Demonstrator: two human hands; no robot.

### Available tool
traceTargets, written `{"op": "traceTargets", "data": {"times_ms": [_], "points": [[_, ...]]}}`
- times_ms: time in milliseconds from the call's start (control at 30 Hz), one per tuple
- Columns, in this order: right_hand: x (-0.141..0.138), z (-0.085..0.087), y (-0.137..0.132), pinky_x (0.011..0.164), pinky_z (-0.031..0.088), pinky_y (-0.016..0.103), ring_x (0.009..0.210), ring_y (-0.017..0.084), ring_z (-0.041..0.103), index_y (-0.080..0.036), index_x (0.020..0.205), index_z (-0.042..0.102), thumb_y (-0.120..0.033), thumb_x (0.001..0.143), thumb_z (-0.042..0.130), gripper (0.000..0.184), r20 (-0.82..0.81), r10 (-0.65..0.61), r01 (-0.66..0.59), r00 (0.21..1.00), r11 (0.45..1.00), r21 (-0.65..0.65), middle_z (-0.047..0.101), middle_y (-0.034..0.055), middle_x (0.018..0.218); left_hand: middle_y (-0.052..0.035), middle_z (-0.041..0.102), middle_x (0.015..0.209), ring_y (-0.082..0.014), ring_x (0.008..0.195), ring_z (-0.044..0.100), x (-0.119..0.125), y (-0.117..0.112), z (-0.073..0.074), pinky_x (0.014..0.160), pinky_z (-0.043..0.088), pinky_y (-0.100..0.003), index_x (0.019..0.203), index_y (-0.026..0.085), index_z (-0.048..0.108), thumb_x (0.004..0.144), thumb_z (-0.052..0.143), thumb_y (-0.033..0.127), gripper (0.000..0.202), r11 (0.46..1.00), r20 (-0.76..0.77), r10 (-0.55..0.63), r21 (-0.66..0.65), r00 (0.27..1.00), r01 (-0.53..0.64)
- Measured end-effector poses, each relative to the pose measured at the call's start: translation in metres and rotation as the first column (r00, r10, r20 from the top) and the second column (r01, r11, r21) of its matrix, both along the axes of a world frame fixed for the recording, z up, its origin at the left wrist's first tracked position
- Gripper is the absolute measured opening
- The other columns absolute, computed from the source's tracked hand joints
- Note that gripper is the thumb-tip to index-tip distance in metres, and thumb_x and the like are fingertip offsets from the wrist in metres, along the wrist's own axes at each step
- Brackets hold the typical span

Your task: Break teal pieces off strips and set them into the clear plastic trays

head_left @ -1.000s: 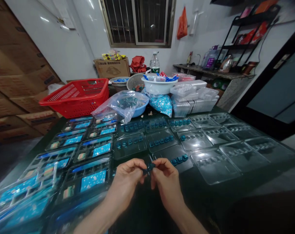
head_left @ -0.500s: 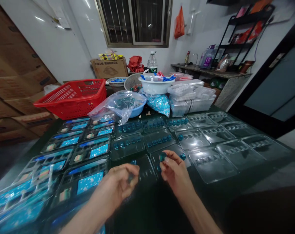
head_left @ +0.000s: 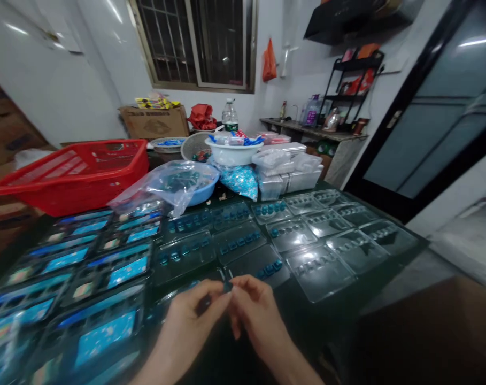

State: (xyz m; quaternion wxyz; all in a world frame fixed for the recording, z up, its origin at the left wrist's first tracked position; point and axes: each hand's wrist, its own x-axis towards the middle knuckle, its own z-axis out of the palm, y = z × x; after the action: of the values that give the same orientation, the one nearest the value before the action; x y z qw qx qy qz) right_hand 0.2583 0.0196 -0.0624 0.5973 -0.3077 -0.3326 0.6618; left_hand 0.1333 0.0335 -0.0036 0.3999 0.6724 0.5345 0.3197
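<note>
My left hand [head_left: 190,315] and my right hand [head_left: 256,310] meet over the dark table, fingertips pinching a small dark blue plastic piece [head_left: 227,287] that they mostly hide. Just beyond my hands lies a clear blister tray [head_left: 259,264] holding a short row of blue pieces [head_left: 269,269]. More clear trays [head_left: 318,272] spread to the right, some with blue pieces and many showing none. To the left sit dark trays with blue printed cards [head_left: 106,334].
A red plastic basket [head_left: 76,176] stands at the far left of the table. Behind the trays are a bagged blue basin [head_left: 174,187], a bag of blue pieces [head_left: 240,181], a white bowl [head_left: 233,151] and stacked clear containers [head_left: 286,174]. A dark door [head_left: 423,107] stands at the right.
My hands have come together from apart, and their fingertips now meet on the small blue piece. The whole scene has shifted left in view as my head turned.
</note>
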Motion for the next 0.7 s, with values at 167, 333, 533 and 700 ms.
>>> {"op": "traceTargets", "data": {"times_ms": [167, 333, 533, 700], "points": [[0.004, 0.004, -0.002, 0.035, 0.037, 0.016, 0.042, 0.006, 0.046, -0.017, 0.094, 0.058, -0.027, 0.07, 0.063, 0.027, 0.13, -0.118, 0.109, 0.984, 0.991, 0.075, 0.052, -0.0032, 0.059, 0.0004, 0.055, 0.055, -0.0109, 0.052, 0.046, 0.007, 0.005, -0.006, 0.048, 0.034, -0.019, 0.062, 0.016, 0.059, 0.076, 0.052, 0.041, 0.03, 0.97, 0.188, 0.019, -0.242, 0.982, 0.028], [0.011, 0.008, -0.007, 0.036, 0.038, 0.018, 0.041, 0.007, 0.046, -0.016, 0.086, 0.061, -0.029, 0.069, 0.063, 0.021, 0.265, -0.213, 0.204, 0.941, 0.977, 0.064, 0.052, -0.0029, 0.056, 0.0033, 0.046, 0.047, -0.0077, 0.044, 0.039, 0.025, 0.005, -0.006, 0.041, 0.029, -0.018, 0.06, 0.015, 0.057, 0.073, 0.055, 0.045, 0.033, 0.93, 0.284, 0.048, -0.362, 0.958, 0.06], [0.087, 0.005, 0.041, 0.043, 0.042, 0.02, 0.047, 0.01, 0.052, -0.018, 0.097, 0.057, -0.034, 0.079, 0.05, 0.025, 0.678, -0.398, 0.296, 0.618, 0.917, 0.268, 0.06, 0.0007, 0.066, -0.0026, 0.059, 0.075, -0.0135, 0.064, 0.055, 0.025, 0.02, -0.007, 0.05, 0.041, -0.021, 0.086, 0.018, 0.063, 0.06, 0.067, 0.024, 0.027, 0.779, 0.446, 0.324, -0.626, 0.835, 0.032], [0.172, -0.004, 0.118, 0.057, 0.044, 0.025, 0.06, 0.015, 0.058, -0.012, 0.092, 0.062, -0.024, 0.078, 0.047, 0.024, 0.885, -0.456, 0.168, 0.095, 0.884, 0.437, 0.064, 0.0066, 0.071, -0.0088, 0.063, 0.092, -0.0245, 0.085, 0.058, 0.001, 0.025, -0.003, 0.061, 0.047, -0.026, 0.082, 0.015, 0.066, 0.045, 0.071, 0.016, 0.037, 0.776, 0.476, 0.401, -0.63, 0.783, -0.014]]}}
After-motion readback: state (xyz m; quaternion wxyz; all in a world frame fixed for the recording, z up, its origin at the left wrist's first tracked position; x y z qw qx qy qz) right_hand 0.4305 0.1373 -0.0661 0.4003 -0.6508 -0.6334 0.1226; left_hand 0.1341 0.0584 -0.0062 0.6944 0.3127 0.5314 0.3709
